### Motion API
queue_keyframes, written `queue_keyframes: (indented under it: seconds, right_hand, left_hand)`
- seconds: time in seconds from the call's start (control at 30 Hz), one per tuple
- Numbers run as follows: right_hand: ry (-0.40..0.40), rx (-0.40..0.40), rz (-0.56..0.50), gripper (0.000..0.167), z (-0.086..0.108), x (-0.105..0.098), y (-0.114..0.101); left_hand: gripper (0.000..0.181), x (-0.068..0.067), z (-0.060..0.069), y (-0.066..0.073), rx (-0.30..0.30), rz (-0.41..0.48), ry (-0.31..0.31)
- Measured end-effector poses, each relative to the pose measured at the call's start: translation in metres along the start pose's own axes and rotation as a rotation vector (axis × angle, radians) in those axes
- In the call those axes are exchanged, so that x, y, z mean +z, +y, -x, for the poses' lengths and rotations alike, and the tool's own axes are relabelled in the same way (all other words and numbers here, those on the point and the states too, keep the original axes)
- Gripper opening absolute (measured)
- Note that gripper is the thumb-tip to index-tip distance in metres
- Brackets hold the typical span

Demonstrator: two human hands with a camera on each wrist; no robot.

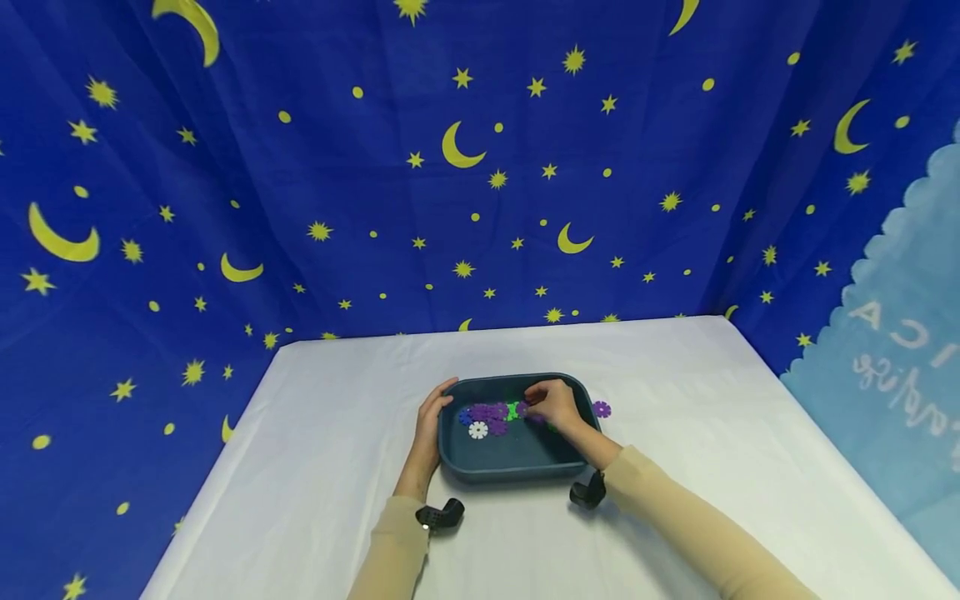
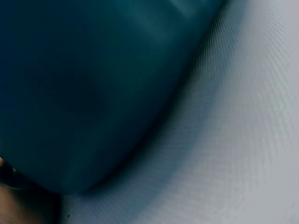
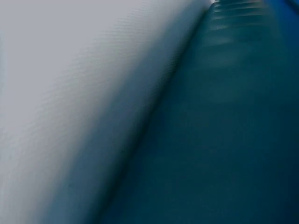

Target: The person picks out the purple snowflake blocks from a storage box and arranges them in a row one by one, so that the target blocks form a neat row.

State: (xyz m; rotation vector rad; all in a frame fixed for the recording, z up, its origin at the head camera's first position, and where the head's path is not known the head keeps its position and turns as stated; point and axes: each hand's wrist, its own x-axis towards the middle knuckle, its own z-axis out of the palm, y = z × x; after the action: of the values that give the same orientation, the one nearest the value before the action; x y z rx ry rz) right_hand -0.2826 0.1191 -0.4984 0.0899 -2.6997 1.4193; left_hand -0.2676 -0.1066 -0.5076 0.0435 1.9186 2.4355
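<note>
A dark teal plastic tub point(image 1: 510, 475) stands on the table, with its outer wall point(image 2: 93, 93) filling much of the left wrist view. My left hand point(image 1: 427, 429) rests against the tub's left side, fingers extended along the rim near the far corner. Inside the tub, toward its right end, my right hand point(image 1: 553, 407) pinches a purple notched plastic disc point(image 1: 522, 409); its fingertips are partly hidden. Beside it lie green discs point(image 1: 512, 412), purple discs point(image 1: 487, 411), a blue disc point(image 1: 466, 416) and a white disc point(image 1: 477, 430). The right wrist view shows only the tub's wall point(image 3: 210, 130) and tablecloth.
One purple disc point(image 1: 602, 409) lies outside the tub, just past its right rim. A white cloth covers the table point(image 1: 300, 467). Blue curtains point(image 1: 510, 208) with moons and stars hang behind and at the sides; a light blue cloth point(image 1: 900, 333) hangs at right.
</note>
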Motion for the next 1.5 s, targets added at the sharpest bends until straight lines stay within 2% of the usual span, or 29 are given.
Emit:
queue_keyframes:
  seconds: [0.13,0.37,0.77,0.93,0.97,1.0,1.17,1.2,1.23,1.5]
  right_hand:
    - [-0.011,-0.019,0.011,0.03,0.001,0.0,-0.002]
    - [-0.022,-0.119,0.084,0.03,0.004,0.002,-0.004]
    - [-0.016,-0.175,0.137,0.034,0.005,0.001,-0.003]
    - [-0.054,-0.214,0.098,0.032,-0.001,0.005,0.008]
    - [-0.055,-0.265,0.08,0.031,-0.007,0.009,0.02]
    - [-0.06,-0.273,0.068,0.031,-0.009,0.009,0.023]
    - [-0.09,-0.232,0.005,0.033,-0.011,0.006,0.022]
    - [-0.096,-0.177,0.008,0.034,-0.004,0.002,0.01]
    - [-0.101,-0.173,0.013,0.033,-0.003,0.002,0.009]
    - [-0.063,-0.11,-0.045,0.035,0.004,-0.001,-0.006]
  left_hand:
    - [0.045,0.0,0.0,0.001,-0.004,-0.008,0.001]
    - [0.045,0.0,0.0,0.004,-0.001,0.003,0.013]
    - [0.046,0.002,-0.003,0.002,0.014,-0.006,-0.014]
    - [0.046,0.0,-0.002,0.001,-0.003,-0.007,0.002]
    - [0.046,-0.001,-0.001,0.001,-0.004,-0.015,0.003]
    - [0.045,0.0,-0.001,0.001,-0.006,-0.014,0.006]
    - [0.046,0.0,0.0,-0.001,-0.011,0.001,0.007]
    - [0.046,0.0,0.001,-0.002,-0.014,0.005,0.005]
    - [0.046,0.0,0.001,-0.002,-0.018,0.006,0.003]
    - [0.047,-0.001,0.001,-0.001,-0.016,0.011,-0.008]
